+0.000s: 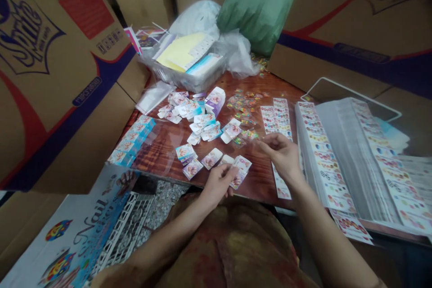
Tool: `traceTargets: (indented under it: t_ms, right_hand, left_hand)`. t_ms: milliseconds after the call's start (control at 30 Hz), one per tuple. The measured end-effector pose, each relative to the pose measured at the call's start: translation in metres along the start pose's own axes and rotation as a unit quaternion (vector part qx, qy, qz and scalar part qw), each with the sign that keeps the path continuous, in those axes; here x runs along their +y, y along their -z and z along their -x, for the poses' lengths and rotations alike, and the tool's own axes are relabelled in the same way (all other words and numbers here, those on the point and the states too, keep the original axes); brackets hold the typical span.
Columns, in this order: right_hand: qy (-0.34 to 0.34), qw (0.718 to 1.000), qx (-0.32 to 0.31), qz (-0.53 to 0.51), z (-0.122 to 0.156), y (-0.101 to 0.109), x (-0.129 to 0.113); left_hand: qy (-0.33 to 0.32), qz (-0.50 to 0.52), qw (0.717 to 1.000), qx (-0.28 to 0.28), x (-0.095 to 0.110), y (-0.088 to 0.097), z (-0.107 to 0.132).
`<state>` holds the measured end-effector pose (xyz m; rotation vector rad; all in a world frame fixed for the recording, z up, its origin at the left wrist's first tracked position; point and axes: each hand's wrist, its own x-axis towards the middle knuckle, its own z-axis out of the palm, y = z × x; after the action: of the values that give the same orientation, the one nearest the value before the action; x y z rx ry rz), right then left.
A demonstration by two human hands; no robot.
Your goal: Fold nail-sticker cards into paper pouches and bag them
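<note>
My left hand (220, 181) is closed on a small printed carton (241, 170) near the table's front edge. Further right, my right hand (281, 155) pinches the edge of a small clear packet (250, 135) holding bits of bright green, orange and yellow. More such packets (241, 103) lie loosely scattered just beyond it. Several small white, purple and blue cartons (204, 121) form a pile in the middle of the table. A few more cartons (192, 167) lie left of my left hand.
Large cardboard boxes (111, 112) flank the table (162, 144). At the back sits a clear plastic tub (199, 82) with papers and cards, before a green sack (259, 4). Stacks of printed sticker strips (326, 157) stand at right. A row of blue cartons (133, 139) lies at left.
</note>
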<state>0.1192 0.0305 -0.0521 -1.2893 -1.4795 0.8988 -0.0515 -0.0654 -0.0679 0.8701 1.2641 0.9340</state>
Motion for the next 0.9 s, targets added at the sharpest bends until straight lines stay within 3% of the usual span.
traceTargets:
  t_ms: [100, 233, 400, 533, 600, 700, 800, 900]
  right_hand:
    - [-0.006, 0.994, -0.068, -0.083, 0.023, 0.008, -0.017]
    - [0.049, 0.985, -0.161, 0.03, 0.043, 0.011, -0.029]
    - [0.152, 0.963, -0.173, 0.142, 0.049, 0.009, -0.029]
    - [0.168, 0.952, -0.177, 0.183, 0.056, 0.006, -0.029]
    - [0.193, 0.945, -0.18, 0.194, 0.059, 0.006, -0.03]
    - [0.236, 0.932, -0.195, 0.193, 0.063, 0.009, -0.031]
    - [0.209, 0.946, -0.183, 0.168, 0.066, 0.009, -0.031]
    - [0.188, 0.957, -0.157, 0.157, 0.071, 0.008, -0.029]
  left_hand:
    - [-0.008, -0.015, 1.0, 0.002, 0.0, -0.001, -0.002]
    - [-0.052, -0.057, 0.997, 0.002, 0.0, -0.002, -0.002]
    - [-0.127, -0.166, 0.978, 0.017, 0.002, -0.002, 0.003]
    - [-0.177, -0.217, 0.96, 0.011, 0.008, -0.004, 0.007]
    - [-0.179, -0.214, 0.96, 0.012, 0.008, -0.005, 0.007]
    - [-0.124, -0.16, 0.979, -0.01, 0.005, -0.006, 0.006]
    - [-0.089, -0.132, 0.987, -0.021, 0.002, -0.007, 0.006]
    - [-0.153, -0.176, 0.972, 0.01, 0.004, -0.008, 0.009]
